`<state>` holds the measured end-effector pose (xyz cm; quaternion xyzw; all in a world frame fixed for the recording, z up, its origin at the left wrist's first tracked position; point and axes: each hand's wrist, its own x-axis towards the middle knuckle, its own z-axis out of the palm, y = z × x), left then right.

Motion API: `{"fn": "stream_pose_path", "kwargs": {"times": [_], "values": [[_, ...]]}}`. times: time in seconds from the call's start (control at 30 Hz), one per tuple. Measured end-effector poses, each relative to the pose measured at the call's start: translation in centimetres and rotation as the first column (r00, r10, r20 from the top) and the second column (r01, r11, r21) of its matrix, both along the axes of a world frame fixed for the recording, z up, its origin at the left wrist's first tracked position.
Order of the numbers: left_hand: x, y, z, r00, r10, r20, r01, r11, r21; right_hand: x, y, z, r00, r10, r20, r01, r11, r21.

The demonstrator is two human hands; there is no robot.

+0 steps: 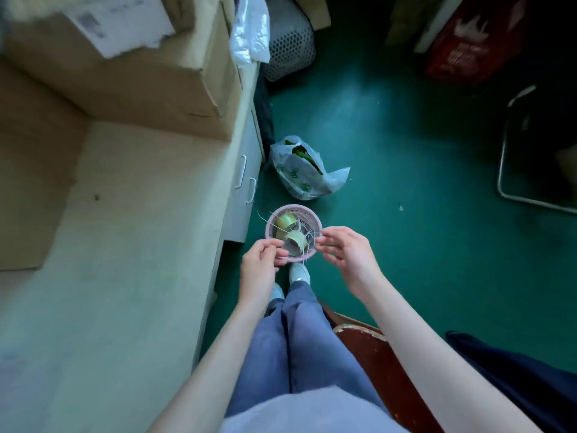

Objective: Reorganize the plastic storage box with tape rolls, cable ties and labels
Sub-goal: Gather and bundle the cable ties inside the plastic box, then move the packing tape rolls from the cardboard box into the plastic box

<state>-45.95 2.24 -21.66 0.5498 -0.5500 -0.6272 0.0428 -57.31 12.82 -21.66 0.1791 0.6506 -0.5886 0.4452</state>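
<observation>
A small round pink plastic basket (314, 217) sits between the hands, above the knees. The left hand (259, 263) pinches its near rim; the right hand (346, 250) pinches thin white cable ties (307, 235) sticking out beside two yellowish tape rolls (288, 228) inside.
</observation>
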Motion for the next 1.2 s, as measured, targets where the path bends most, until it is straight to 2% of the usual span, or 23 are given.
{"fn": "stream_pose_path", "kwargs": {"times": [0.17, 0.33, 0.47, 0.6, 0.8, 0.9, 1.07, 1.2], "values": [[3.2, -1.4, 6.2, 0.995, 0.009, -0.097, -0.015, 0.998, -0.056, 1.4, -1.8, 6.3, 0.963, 0.228, -0.143, -0.244, 0.964, -0.108], [6.8, -3.1, 11.1, 0.973, 0.144, -0.18, -0.167, 0.979, -0.12, 2.9, -5.4, 11.5, 0.856, 0.441, -0.271, -0.495, 0.85, -0.181], [9.9, -4.2, 14.8, 0.927, 0.282, -0.246, -0.339, 0.912, -0.231, 4.7, -9.2, 14.5, 0.726, 0.581, -0.367, -0.672, 0.712, -0.204], [13.0, -4.6, 17.2, 0.86, 0.417, -0.295, -0.5, 0.806, -0.316, 7.2, -12.7, 16.7, 0.579, 0.685, -0.442, -0.81, 0.546, -0.214], [18.7, -3.8, 19.3, 0.722, 0.585, -0.369, -0.692, 0.601, -0.4, 12.7, -16.1, 18.8, 0.405, 0.767, -0.498, -0.914, 0.329, -0.236], [22.2, -3.1, 19.9, 0.668, 0.63, -0.397, -0.741, 0.515, -0.431, 16.2, -16.8, 19.5, 0.353, 0.777, -0.521, -0.933, 0.253, -0.256], [28.4, -2.0, 20.3, 0.612, 0.676, -0.412, -0.778, 0.417, -0.471, 22.9, -17.4, 20.3, 0.296, 0.772, -0.563, -0.948, 0.164, -0.274], [33.5, -1.2, 20.7, 0.607, 0.682, -0.408, -0.776, 0.397, -0.49, 28.4, -17.7, 20.9, 0.298, 0.742, -0.601, -0.944, 0.136, -0.3]]}}
